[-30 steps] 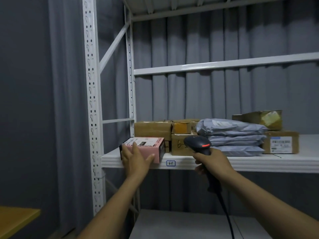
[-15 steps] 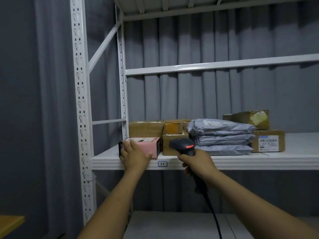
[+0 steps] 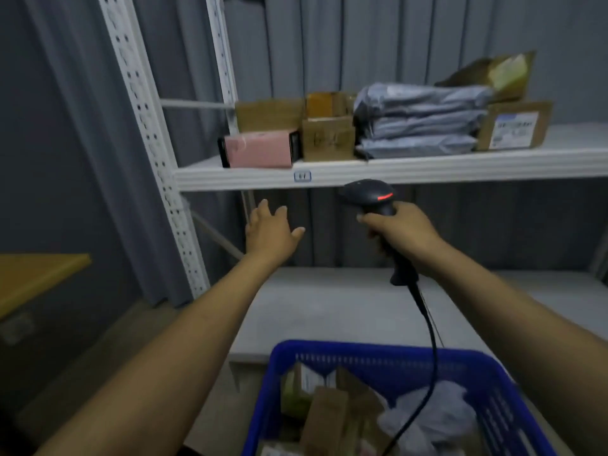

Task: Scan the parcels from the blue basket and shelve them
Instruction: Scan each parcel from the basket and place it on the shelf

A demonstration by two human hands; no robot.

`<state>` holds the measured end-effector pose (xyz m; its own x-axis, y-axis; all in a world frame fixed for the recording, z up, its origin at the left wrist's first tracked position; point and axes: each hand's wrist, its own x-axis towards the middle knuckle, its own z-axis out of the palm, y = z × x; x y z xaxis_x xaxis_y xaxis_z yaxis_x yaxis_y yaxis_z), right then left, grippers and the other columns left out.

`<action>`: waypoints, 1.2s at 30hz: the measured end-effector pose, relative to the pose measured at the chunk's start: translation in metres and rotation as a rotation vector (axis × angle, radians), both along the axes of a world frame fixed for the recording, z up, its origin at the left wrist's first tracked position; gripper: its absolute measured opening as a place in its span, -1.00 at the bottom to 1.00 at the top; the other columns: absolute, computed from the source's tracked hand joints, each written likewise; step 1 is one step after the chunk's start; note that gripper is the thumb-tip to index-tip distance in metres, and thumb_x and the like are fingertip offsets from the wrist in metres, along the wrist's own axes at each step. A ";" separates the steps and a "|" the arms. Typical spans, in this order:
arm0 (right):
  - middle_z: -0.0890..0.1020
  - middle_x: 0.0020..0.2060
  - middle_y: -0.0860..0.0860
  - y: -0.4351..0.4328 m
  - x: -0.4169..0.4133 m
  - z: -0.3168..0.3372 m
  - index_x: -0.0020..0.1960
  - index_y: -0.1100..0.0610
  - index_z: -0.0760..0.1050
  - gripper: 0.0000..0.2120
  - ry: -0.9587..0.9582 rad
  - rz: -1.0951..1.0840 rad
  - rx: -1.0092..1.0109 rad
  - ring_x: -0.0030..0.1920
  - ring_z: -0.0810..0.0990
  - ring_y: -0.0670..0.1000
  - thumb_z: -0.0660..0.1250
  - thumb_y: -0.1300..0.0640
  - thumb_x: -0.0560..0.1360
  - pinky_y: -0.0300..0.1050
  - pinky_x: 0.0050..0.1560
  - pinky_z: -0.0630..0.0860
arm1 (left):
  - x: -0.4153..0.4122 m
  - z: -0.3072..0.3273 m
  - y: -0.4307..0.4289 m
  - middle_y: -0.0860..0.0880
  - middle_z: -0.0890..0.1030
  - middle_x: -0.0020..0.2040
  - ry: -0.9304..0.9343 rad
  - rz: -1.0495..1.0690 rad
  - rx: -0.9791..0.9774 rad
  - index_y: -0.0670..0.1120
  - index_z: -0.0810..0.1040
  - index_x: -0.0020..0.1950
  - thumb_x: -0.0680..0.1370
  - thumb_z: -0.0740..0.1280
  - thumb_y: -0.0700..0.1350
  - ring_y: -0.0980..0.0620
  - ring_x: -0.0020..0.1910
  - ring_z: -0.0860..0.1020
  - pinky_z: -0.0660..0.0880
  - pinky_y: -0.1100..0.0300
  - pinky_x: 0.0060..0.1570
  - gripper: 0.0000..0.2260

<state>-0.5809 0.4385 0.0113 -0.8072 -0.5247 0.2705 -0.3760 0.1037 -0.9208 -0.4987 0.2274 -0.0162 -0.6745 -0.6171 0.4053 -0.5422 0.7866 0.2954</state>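
- The pink box point(image 3: 260, 153) lies on the shelf point(image 3: 427, 171) at its left end, just beside a brown carton point(image 3: 329, 138). Its print is too blurred to read.
- The left hand point(image 3: 271, 233) hangs below the shelf edge, under the pink box and apart from it, with fingers spread and holding nothing.
- The right hand point(image 3: 399, 232) is curled round the handle of the scanner point(image 3: 368, 194). The scanner's head sits just under the shelf edge with a red light showing, and the fingers hide most of the handle.
- The cable point(image 3: 427, 340) runs from the scanner down into the basket point(image 3: 362, 352).
- The basket is cut off by the bottom edge. The parcels point(image 3: 329, 416) in it, some brown and one pale bag, are blurred and hard to tell apart.
- Right of the carton, grey bags point(image 3: 421, 120) lie stacked, then a labelled box point(image 3: 516, 126) with another above it.
- A small tag point(image 3: 302, 176) on the shelf edge cannot be read.
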 end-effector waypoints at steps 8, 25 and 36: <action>0.67 -0.29 0.10 0.039 0.040 -0.128 -0.15 0.15 0.53 -0.85 -0.130 0.030 0.245 -0.52 0.55 -0.02 0.42 0.08 0.48 -0.19 -0.47 0.47 | 0.044 -0.165 0.052 -0.18 0.12 0.55 -0.263 -0.068 0.153 -0.06 0.25 0.52 0.58 0.25 0.16 -0.19 0.50 0.13 0.19 -0.03 0.44 -0.42; 0.63 -0.31 0.22 0.051 0.070 -0.288 -0.12 0.24 0.53 -0.82 -0.403 -0.009 0.529 -0.35 0.59 0.12 0.42 0.12 0.47 -0.01 -0.27 0.52 | 0.124 -0.349 0.037 0.00 0.51 0.28 -0.804 -0.318 0.500 0.10 0.33 0.41 0.40 0.34 0.32 -0.03 0.22 0.48 0.46 0.07 0.13 -0.36; 0.58 -0.41 0.11 0.049 0.083 -0.298 -0.13 0.23 0.52 -0.84 -0.444 -0.026 0.583 -0.45 0.54 0.05 0.42 0.13 0.46 -0.07 -0.33 0.47 | 0.115 -0.355 0.001 0.01 0.41 0.14 -0.969 -0.529 0.347 0.15 0.42 0.37 0.19 0.32 0.52 0.00 0.16 0.39 0.30 0.09 0.13 -0.17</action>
<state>-0.4984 0.4877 -0.2870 -0.7901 -0.4630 -0.4017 0.0286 0.6268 -0.7786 -0.3835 0.2280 -0.3708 -0.8168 -0.1420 -0.5592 -0.2870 0.9408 0.1803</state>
